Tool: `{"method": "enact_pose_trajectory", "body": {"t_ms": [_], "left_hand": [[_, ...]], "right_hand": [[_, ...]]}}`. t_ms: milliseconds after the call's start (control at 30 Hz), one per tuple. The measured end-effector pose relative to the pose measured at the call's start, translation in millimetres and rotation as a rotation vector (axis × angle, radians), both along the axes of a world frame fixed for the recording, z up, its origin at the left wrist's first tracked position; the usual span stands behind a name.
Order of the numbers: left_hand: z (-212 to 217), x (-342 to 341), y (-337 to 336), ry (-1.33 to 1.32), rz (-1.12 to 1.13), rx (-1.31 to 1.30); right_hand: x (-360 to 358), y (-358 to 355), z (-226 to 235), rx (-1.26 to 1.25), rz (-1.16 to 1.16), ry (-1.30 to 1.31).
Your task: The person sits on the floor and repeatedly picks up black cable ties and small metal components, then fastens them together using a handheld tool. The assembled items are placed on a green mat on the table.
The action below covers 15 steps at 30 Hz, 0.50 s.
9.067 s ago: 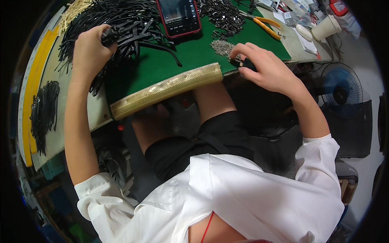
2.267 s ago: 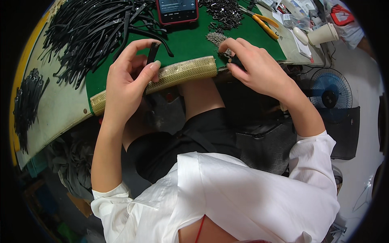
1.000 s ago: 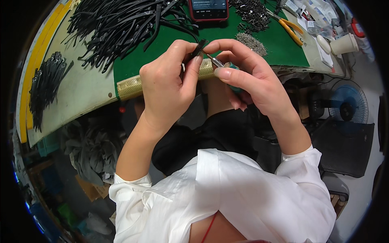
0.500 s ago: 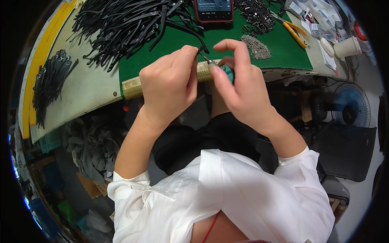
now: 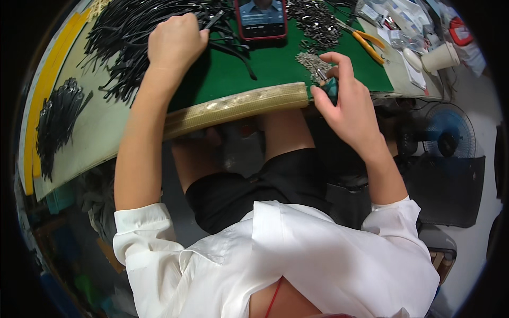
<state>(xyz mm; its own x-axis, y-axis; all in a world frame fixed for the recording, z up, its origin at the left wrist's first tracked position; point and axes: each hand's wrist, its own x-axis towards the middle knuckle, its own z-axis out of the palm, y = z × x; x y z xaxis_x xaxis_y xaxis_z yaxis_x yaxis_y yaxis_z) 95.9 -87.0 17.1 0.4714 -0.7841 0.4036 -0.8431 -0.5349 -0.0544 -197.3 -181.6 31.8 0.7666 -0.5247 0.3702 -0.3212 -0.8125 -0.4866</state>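
Observation:
My left hand (image 5: 177,42) is over a large pile of black eyeglass temples (image 5: 124,55) at the back left of the table. Its fingers are curled in, and what they hold, if anything, is hidden. In my right hand (image 5: 350,100) is a small screwdriver with a teal handle (image 5: 330,90). Its metal end points at a heap of tiny silver screws (image 5: 307,62). A heap of small dark metal parts (image 5: 318,26) lies just behind the screws.
A phone in a red case (image 5: 261,21) stands at the back of the green mat (image 5: 228,79). A yellowish padded roll (image 5: 238,107) lines the table's front edge. Pliers with orange handles (image 5: 369,45) and a white cup (image 5: 440,57) lie right; a smaller temple bundle (image 5: 61,116) lies left.
My left hand has left the middle and moved back left to the temple pile. My right hand has moved right with the screwdriver, toward the screws.

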Motion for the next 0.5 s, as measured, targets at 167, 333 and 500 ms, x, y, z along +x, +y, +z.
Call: {"method": "enact_pose_trajectory", "body": {"t_ms": [167, 333, 500], "left_hand": [[4.3, 2.7, -1.8, -0.010, -0.027, -0.029], [15.8, 0.1, 11.0, 0.041, -0.036, -0.150], [27.7, -21.2, 31.9, 0.551, -0.270, -0.377]], "right_hand": [[-17.0, -29.3, 6.4, -0.006, 0.172, 0.313], [-9.6, -33.8, 12.2, -0.035, 0.211, 0.380], [-4.5, -33.3, 11.4, -0.048, 0.210, 0.397]]}}
